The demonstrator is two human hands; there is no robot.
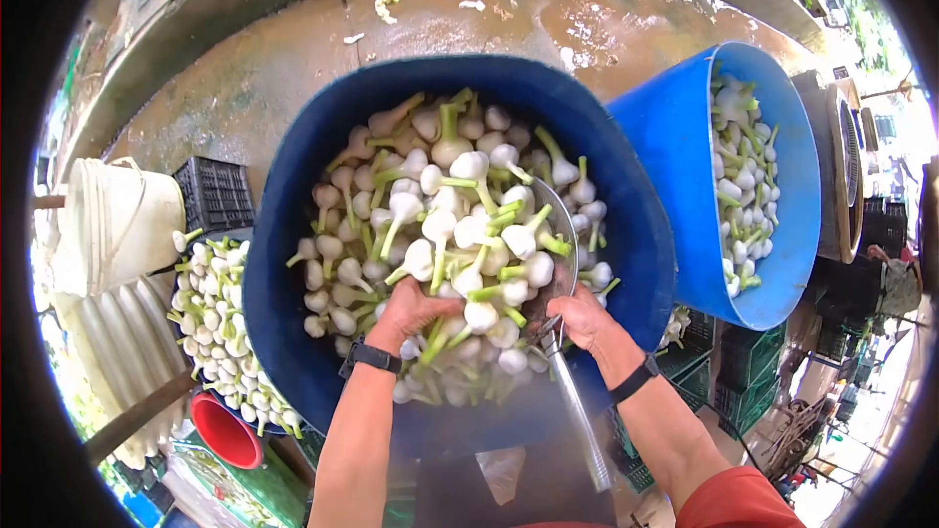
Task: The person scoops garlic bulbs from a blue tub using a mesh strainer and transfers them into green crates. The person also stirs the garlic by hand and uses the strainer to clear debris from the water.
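Observation:
A large dark blue tub [293, 166] stands in front of me, heaped with white garlic bulbs [440, 227] on trimmed green stems. A round metal skimmer [579, 411] lies among them, its rim partly buried and its long handle slanting toward me. At the base of that handle my right hand [584, 318] is closed on the skimmer's edge. On the left of the heap my left hand [409, 315] is cupped around garlic bulbs, thumb across them; its other fingers are hidden under the pile. Both wrists wear dark bands.
A bright blue barrel [675, 147] holding more garlic leans at the right. At left are another garlic pile [217, 318], a white bucket [127, 220], a black crate [213, 198] and a red container [227, 430]. Green crates [748, 372] stand at lower right. The floor [440, 24] looks wet.

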